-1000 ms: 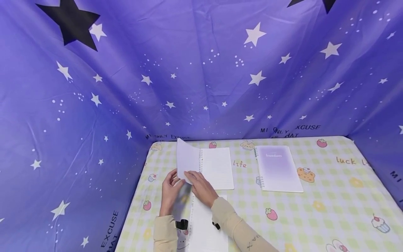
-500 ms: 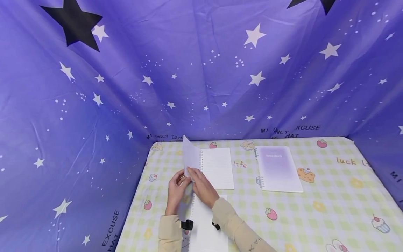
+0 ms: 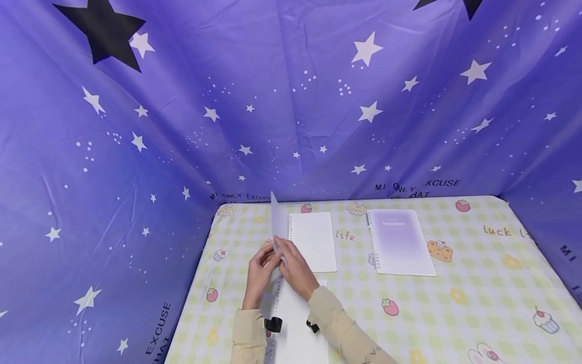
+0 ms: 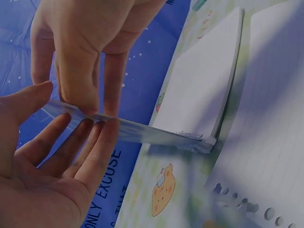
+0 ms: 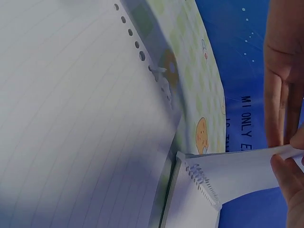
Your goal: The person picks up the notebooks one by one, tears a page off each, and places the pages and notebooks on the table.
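Observation:
A spiral notebook (image 3: 313,242) lies at the back left with a white page facing up. Its pale lavender cover (image 3: 275,220) stands almost upright from the binding. My left hand (image 3: 261,275) is at the cover's left side; in the left wrist view, its fairly straight fingers (image 4: 97,152) touch the cover's underside, thumb apart. From the other side my right hand (image 3: 296,265) pinches the cover's near outer edge. Below both hands lies a lined white sheet (image 3: 300,323) with punched holes along its left edge, partly hidden by the sleeves.
To the right lies a closed spiral notebook (image 3: 402,247) with a lavender cover reading "freedom". A green-and-white checked cloth (image 3: 482,283) with cartoon prints covers the table. Purple star-patterned curtains (image 3: 291,101) hang behind and at both sides.
The cover has swung rightward from a leftward lean to nearly upright. My left hand has shifted right with it; my right hand has stayed on its edge, moving slightly.

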